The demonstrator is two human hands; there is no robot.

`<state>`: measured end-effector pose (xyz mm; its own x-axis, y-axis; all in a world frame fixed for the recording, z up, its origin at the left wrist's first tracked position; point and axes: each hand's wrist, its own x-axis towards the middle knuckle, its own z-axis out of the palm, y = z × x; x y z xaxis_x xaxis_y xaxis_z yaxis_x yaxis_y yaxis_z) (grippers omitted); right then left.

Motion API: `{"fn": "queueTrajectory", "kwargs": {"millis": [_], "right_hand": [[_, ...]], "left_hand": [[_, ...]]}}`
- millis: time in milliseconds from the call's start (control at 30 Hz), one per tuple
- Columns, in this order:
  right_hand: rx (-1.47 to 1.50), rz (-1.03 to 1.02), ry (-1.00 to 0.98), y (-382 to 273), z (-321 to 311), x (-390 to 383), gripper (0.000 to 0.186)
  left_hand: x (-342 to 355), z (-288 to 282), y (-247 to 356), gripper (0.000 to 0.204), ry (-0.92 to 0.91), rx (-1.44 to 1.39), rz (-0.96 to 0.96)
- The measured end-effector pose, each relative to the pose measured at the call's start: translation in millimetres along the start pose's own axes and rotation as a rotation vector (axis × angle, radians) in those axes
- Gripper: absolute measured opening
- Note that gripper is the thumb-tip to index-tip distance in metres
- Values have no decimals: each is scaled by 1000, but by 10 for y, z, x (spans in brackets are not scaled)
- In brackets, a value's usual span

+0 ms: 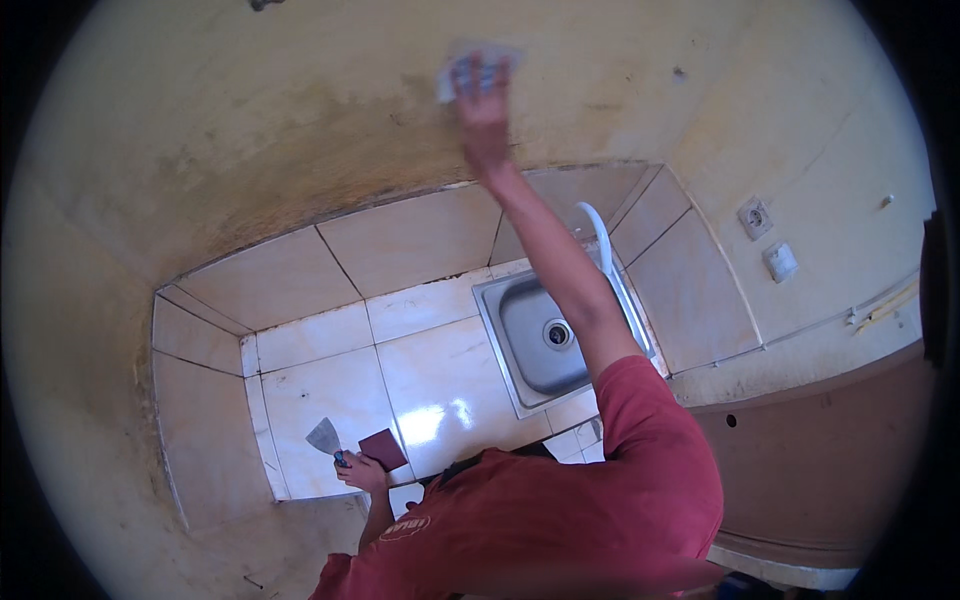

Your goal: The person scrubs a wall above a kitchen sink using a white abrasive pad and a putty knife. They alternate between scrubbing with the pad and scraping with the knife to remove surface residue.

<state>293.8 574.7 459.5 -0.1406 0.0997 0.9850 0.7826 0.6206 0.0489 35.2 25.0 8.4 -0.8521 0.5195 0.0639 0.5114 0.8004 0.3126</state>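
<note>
My right hand [483, 95] reaches far up the wall, fingers spread and pressing a pale sheet [450, 84] flat against it. The hand and sheet are smeared by motion, so the sheet's material cannot be made out. Down at the counter's near edge, my left hand [364, 474] is closed round the dark handle of a putty knife [323, 436], its broad grey blade pointing away from me. Right beside that hand lies a dark red square sheet [384, 450] that looks like sandpaper. Whether my left fingers also touch this sheet is not clear.
A steel sink [540, 335] with a white curved tap [597, 232] is set into the white tiled counter [320, 385]. Beige tiles [410, 240] edge the stained yellowish wall [300, 130]. A socket [755, 217] and a white switch [780, 262] are on the right wall.
</note>
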Motion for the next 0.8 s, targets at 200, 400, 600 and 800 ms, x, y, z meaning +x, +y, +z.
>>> {"fn": "queueTrajectory", "kwargs": {"millis": [200, 400, 600, 800], "right_hand": [[-75, -99, -85, 737, -306, 93, 72], [7, -235, -187, 513, -216, -255, 56], [-8, -187, -60, 999, -421, 209, 55], [-56, -336, -271, 787, -282, -210, 63]], "left_hand": [[-42, 32, 104, 52, 105, 67, -147], [-292, 154, 648, 57, 230, 115, 148], [-657, 282, 1811, 63, -176, -171, 276], [-1013, 673, 1988, 80, -444, -38, 176]]}}
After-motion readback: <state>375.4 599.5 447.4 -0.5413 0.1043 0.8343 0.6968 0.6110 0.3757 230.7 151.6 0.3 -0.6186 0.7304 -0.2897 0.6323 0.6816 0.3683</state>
